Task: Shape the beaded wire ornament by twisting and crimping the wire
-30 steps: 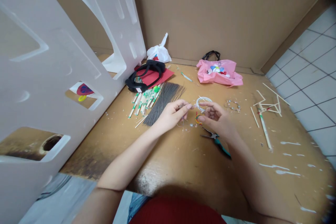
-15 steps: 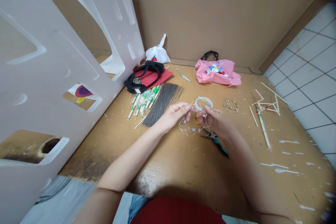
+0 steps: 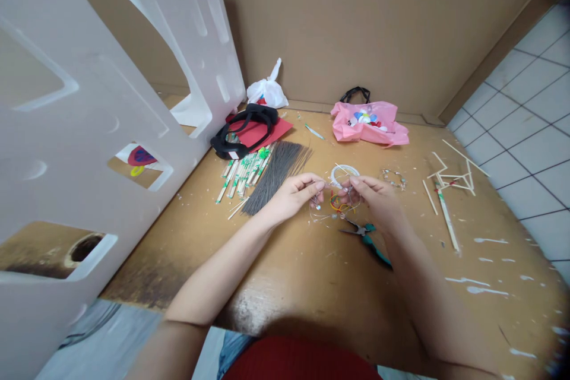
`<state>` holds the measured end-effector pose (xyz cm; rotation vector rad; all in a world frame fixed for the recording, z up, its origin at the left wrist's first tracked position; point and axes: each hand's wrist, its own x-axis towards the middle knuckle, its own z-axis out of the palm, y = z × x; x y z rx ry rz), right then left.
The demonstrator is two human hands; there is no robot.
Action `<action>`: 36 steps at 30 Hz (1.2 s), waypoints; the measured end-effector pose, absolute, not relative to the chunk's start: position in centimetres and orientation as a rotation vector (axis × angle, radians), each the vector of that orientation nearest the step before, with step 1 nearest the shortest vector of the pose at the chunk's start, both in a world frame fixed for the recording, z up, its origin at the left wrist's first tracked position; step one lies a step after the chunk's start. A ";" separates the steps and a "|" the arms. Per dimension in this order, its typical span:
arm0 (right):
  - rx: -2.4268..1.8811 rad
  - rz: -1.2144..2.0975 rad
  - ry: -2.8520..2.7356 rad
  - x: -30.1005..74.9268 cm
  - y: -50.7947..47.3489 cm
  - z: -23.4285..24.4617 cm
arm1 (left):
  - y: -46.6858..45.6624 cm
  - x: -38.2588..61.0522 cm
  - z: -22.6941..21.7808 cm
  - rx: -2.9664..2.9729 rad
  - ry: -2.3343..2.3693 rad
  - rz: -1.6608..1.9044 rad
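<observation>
"What's in hand?"

"A thin beaded wire [image 3: 327, 218], held just above a worn wooden tabletop [image 3: 312, 291], about mid-table."

"State of the grip?"

"Closed on both sides. The left hand [image 3: 294, 197] and right hand [image 3: 373, 199] each pinch the wire between thumb and fingers, close together."

"Items nearest?"

"Under the right hand, a small tangle of coloured wire [image 3: 338, 205]. Just behind it, a coil of pale wire [image 3: 343, 174]. Teal-handled pliers [image 3: 367, 237] lie near the right wrist."

"Left side?"

"A sheaf of dark metal rods [image 3: 276, 181] lies beside the left hand, with paper-wrapped chopsticks [image 3: 244, 173] just past it."

"Further out?"

"A beaded wire ring [image 3: 394, 179] to the right, and a pink plastic bag [image 3: 367, 124] by the cardboard wall [image 3: 356, 29]."
</observation>
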<state>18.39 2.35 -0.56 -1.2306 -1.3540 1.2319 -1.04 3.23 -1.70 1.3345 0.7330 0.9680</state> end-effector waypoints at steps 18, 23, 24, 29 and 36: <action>-1.333 0.793 -1.583 16.4 0.7 -2.3 | 2.1 0.2 -1.7 1.366 0.840 0.954; -1.349 0.748 -1.598 16.3 0.6 -2.2 | 1.9 0.5 -2.0 1.289 0.803 0.967; -1.344 0.756 -1.592 16.3 0.6 -2.0 | 1.9 0.6 -2.1 1.262 0.789 0.980; -1.231 0.981 -1.488 16.4 0.7 -1.1 | 2.3 0.4 -2.1 1.180 0.731 0.995; -1.215 1.333 -1.398 17.3 1.1 -0.4 | 2.5 -0.1 -1.5 1.178 0.734 1.042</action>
